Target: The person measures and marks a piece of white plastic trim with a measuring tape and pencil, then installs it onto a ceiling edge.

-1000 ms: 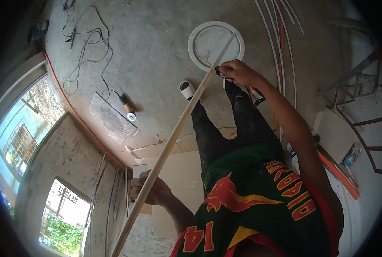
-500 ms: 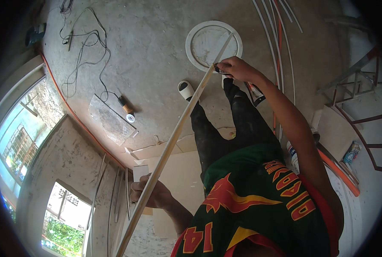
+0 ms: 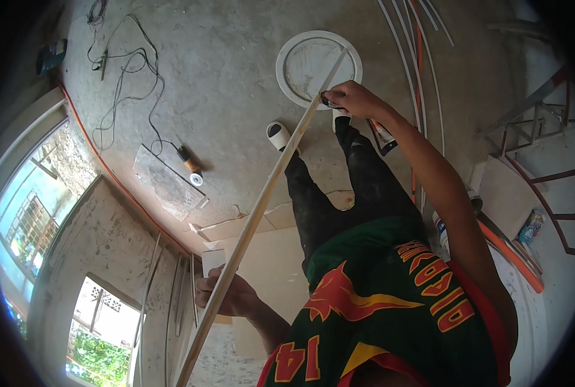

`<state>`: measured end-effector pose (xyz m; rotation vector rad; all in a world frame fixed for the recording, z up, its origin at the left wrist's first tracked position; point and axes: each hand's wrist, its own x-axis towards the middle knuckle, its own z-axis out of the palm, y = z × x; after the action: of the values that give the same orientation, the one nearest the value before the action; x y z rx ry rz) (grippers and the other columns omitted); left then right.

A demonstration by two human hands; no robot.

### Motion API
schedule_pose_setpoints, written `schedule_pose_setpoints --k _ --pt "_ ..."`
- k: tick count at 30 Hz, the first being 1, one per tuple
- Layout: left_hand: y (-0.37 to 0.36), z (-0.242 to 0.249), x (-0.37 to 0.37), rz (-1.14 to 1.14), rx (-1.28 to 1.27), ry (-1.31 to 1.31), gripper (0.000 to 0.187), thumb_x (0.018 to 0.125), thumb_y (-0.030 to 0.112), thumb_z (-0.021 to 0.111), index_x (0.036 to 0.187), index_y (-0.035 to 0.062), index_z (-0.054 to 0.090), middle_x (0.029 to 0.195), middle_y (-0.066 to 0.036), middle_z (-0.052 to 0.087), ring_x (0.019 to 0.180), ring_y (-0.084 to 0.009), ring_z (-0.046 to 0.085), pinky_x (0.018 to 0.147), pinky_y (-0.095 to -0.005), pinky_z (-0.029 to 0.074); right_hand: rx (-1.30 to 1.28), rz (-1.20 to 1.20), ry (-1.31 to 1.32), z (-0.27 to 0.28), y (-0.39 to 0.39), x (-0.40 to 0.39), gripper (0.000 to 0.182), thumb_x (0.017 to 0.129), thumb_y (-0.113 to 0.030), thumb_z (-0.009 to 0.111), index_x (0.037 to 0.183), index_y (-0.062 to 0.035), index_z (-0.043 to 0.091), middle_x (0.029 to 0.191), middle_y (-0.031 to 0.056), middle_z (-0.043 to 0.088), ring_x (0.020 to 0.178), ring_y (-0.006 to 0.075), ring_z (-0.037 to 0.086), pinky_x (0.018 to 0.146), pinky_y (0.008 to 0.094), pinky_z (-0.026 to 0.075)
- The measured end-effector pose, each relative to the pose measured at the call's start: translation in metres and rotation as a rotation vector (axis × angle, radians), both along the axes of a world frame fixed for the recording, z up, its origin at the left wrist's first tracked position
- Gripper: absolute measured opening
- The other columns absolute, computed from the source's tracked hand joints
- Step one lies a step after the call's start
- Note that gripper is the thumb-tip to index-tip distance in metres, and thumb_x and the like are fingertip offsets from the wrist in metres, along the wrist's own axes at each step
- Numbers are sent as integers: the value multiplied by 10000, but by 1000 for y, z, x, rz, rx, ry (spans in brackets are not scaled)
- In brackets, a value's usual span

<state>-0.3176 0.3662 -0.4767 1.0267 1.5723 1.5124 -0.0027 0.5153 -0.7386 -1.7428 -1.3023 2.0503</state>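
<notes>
A long thin strip (image 3: 263, 197) slants from the bottom edge up past my legs, yellowish along most of its length and grey at its far tip. Around its lower part my left hand (image 3: 230, 293) is closed, fingers curled against the strip. Higher up, my right hand (image 3: 355, 100) pinches a small dark tape measure (image 3: 330, 100) against the strip, its details partly hidden by the fingers. The strip's grey end lies across the view of a round white lid-like disc (image 3: 319, 68) on the floor.
An angle grinder (image 3: 190, 166) with a cord lies beside a flat speckled board (image 3: 168, 184). Long pale pipes (image 3: 423, 97) run along the floor at right, near a metal frame (image 3: 539, 122). An orange pipe (image 3: 513, 258) lies at lower right. Cardboard (image 3: 271, 258) is under my legs.
Both hands keep their hold on the strip and tape measure. The right hand has shifted very slightly up and left; the whole view has moved a little.
</notes>
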Motion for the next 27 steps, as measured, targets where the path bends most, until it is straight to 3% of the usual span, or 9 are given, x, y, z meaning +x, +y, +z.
schedule_pose_setpoints --k 21,27 --pt "2 6 5 95 -22 3 251 853 152 605 851 121 356 833 -10 437 914 -192 555 819 -335 529 7 21 -92 -9 11 9 367 890 -330 524 965 8 647 584 70 552 555 153 509 571 335 411" --pt "1 5 1 124 -16 -23 234 869 156 583 849 121 352 821 -8 431 893 -189 561 820 -341 532 1 30 -104 -21 13 8 359 888 -326 527 924 7 657 574 71 546 548 162 501 573 341 407"
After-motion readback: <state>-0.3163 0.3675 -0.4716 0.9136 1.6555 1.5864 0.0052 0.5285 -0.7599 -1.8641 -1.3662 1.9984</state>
